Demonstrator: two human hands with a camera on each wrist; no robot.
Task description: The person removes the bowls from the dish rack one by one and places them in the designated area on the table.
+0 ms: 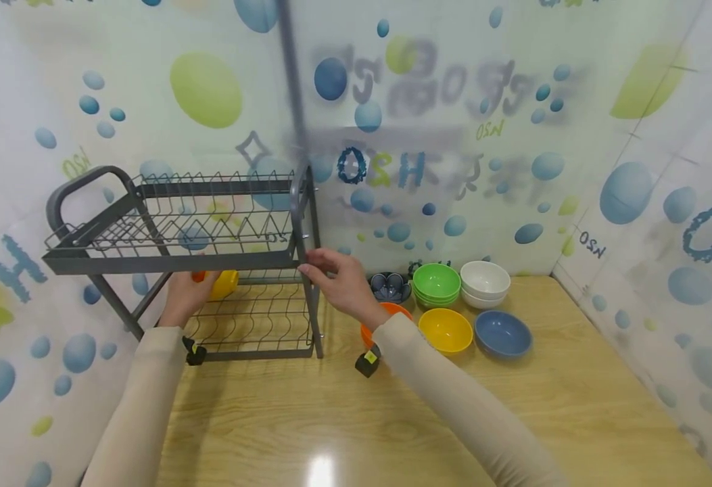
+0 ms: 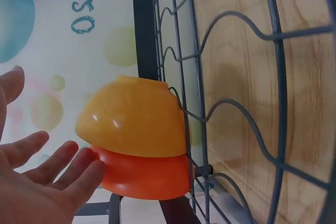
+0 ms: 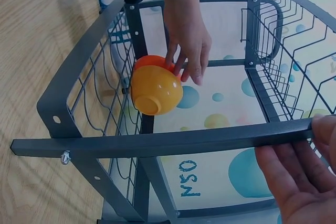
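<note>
A dark grey two-tier dish rack (image 1: 173,263) stands on the left of the table. On its lower tier, a yellow bowl (image 2: 134,116) and an orange bowl (image 2: 144,177) lie nested and tipped on their sides against the wires. My left hand (image 1: 188,296) reaches in under the upper tier; its fingers are loosely extended, with the fingertips right at the orange bowl, and contact is hard to tell. My right hand (image 1: 346,284) grips the rack's right upright post just below the upper tier, thumb on one side and fingers on the other.
Right of the rack are stacked green bowls (image 1: 437,283), white bowls (image 1: 485,281), a blue bowl (image 1: 504,333), another yellow bowl (image 1: 445,331), an orange bowl (image 1: 370,336) partly behind my right forearm, and a dark patterned dish (image 1: 389,289). Patterned curtains enclose the wooden table (image 1: 343,419).
</note>
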